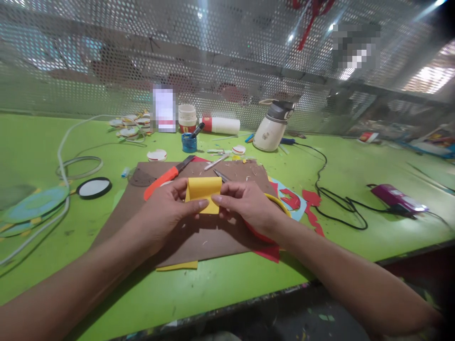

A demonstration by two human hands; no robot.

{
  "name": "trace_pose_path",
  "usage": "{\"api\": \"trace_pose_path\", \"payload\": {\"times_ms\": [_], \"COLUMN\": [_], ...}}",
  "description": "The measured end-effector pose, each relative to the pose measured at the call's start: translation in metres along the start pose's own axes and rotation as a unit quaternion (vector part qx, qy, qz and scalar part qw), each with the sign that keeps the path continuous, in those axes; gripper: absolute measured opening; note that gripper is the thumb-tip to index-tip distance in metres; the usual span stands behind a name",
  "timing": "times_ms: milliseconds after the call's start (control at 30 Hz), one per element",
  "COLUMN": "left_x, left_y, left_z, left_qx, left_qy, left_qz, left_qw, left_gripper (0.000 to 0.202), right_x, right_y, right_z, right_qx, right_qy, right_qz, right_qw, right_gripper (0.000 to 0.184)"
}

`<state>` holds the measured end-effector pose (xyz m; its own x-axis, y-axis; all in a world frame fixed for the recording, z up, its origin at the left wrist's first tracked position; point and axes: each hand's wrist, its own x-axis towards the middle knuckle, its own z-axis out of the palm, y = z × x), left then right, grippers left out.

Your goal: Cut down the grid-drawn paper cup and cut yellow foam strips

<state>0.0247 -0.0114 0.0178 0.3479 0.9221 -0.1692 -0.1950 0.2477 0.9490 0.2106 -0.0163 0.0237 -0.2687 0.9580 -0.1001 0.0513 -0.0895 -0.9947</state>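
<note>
1. At frame center: folded yellow sheet, bent over along its top edge, held up over the brown board.
2. Left of center: left hand, grip pinching the sheet's left side, thumb across the front face, fingers at the edge and behind.
3. Right of center: right hand, grip pinching the sheet's right side, thumb on front. Thumb tips close together, not touching.
4. Above the left hand: orange-handled knife on the board, blade pointing up-right. White pen near the board's top edge.
5. Upper middle: blue jar with a dark marker leaning in it; behind it, upright cup stack and a second cup stack on its side. White bottle farther right, dark lid on.
6. Left: black-rimmed disc flat on the green bench, white cable beside it.
7. Right: red scraps near the board, purple device with black cable.
8. Bottom edge of board: yellow strip sticking out.
</note>
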Motion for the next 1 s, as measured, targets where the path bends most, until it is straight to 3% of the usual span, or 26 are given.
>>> {"api": "trace_pose_path", "payload": {"times_ms": [233,433,633,1000], "left_x": [0.0007,0.0024,0.0025,0.0009], "left_y": [0.0027,0.0010,0.0000,0.0018], "left_z": [0.0032,0.0000,0.0024,0.0024], "left_qx": [-0.003,-0.005,0.011,-0.017], "left_qy": [0.006,-0.013,0.023,0.008], "left_qz": [0.002,-0.055,-0.025,-0.006], "left_qw": [1.000,0.998,0.999,1.000], "left_gripper": [0.045,0.023,0.012,0.010], "right_x": [0.0005,0.0016,0.0014,-0.0001], "right_y": [-0.0005,-0.0003,-0.0015,-0.0015], "right_z": [-0.0002,-0.0008,0.0003,0.0011], "right_qx": [0.001,-0.004,0.013,0.085], "right_qy": [0.014,0.029,0.032,-0.002], "right_qz": [-0.008,-0.023,-0.029,-0.006], "right_qw": [1.000,0.999,0.999,0.996], "right_gripper": [0.021,0.021,0.021,0.020]}}
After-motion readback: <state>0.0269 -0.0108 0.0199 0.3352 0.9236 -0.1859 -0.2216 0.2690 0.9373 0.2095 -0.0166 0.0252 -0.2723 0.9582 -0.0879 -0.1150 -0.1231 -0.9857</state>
